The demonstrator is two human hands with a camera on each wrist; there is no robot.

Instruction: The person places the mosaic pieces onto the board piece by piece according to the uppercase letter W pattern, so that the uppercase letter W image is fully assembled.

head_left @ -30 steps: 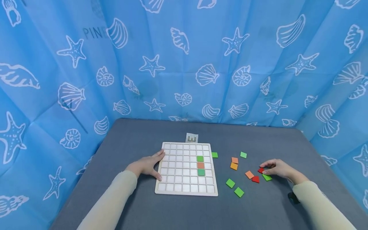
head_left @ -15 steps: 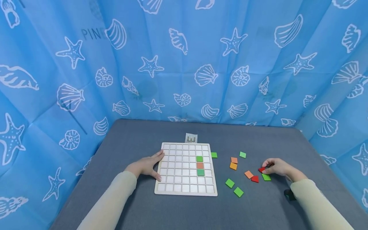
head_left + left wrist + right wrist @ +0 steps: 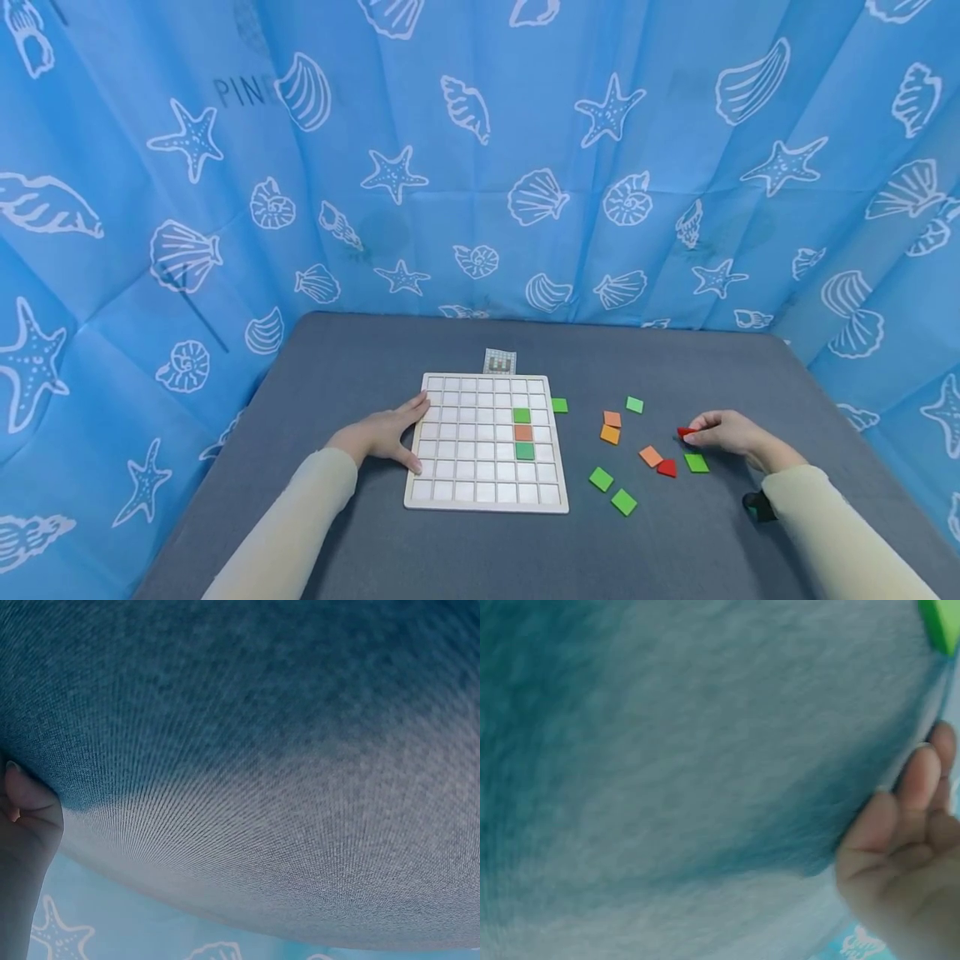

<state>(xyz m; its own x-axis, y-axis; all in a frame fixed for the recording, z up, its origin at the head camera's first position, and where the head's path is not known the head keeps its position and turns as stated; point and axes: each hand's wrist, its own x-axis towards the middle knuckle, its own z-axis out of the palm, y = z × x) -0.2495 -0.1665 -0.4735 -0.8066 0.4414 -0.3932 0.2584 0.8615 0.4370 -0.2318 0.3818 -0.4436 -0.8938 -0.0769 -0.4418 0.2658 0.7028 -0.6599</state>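
Note:
In the head view, my left hand lies spread at the left edge of a white gridded board, fingertips and thumb touching its rim. A column of three tiles sits in the board's grid: a green tile, an orange tile and a darker green tile. My right hand pinches a red tile between thumb and fingers, just above the table. In the right wrist view the curled fingers show, but the red tile is hidden.
Several loose tiles lie right of the board, among them a green tile, an orange tile, another red tile and a green tile close to my right hand. A small patterned card lies behind the board. A blue curtain surrounds the grey table.
My right hand has drawn the red tile slightly back and lifted and tilted it, away from the green tile it lay beside. My left hand stays at the board.

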